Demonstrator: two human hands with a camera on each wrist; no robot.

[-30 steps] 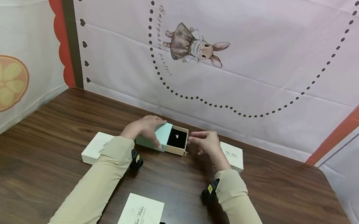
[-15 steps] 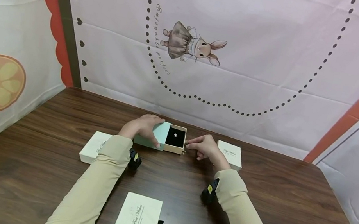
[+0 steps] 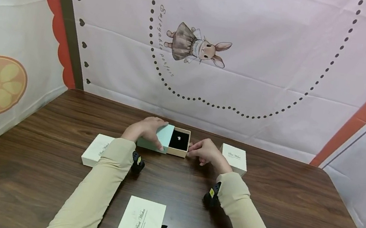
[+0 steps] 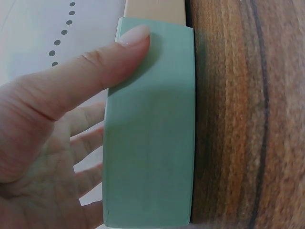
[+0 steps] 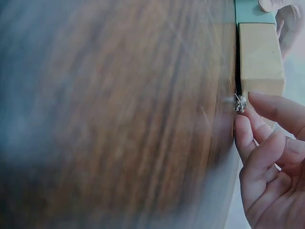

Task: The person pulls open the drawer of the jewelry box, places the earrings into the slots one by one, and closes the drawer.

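A mint-green sleeve box (image 3: 164,137) lies near the table's back edge, its cream drawer (image 3: 177,153) pulled partly out to the right. Black foam (image 3: 178,144) fills the drawer and carries a small silver ornament (image 3: 179,138). My left hand (image 3: 145,128) grips the sleeve, thumb (image 4: 136,38) on the near side and fingers behind. At the drawer's outer end, my right hand (image 3: 207,151) pinches a small sparkling silver earring (image 5: 241,102) between thumb and fingertips, low by the table. The fingers hide that earring in the head view.
White "Best Wishes" boxes stand at the left (image 3: 94,151), partly behind the left sleeve, and beyond the right hand. The right one is a white box (image 3: 235,158). A flat white box (image 3: 140,223) with a black tab lies at the front. A patterned cloth (image 3: 250,60) hangs behind the table.
My right hand has come slightly down and left to the drawer's end, and its fingertips have closed over the small earring there. The left hand and mint box stay in place.
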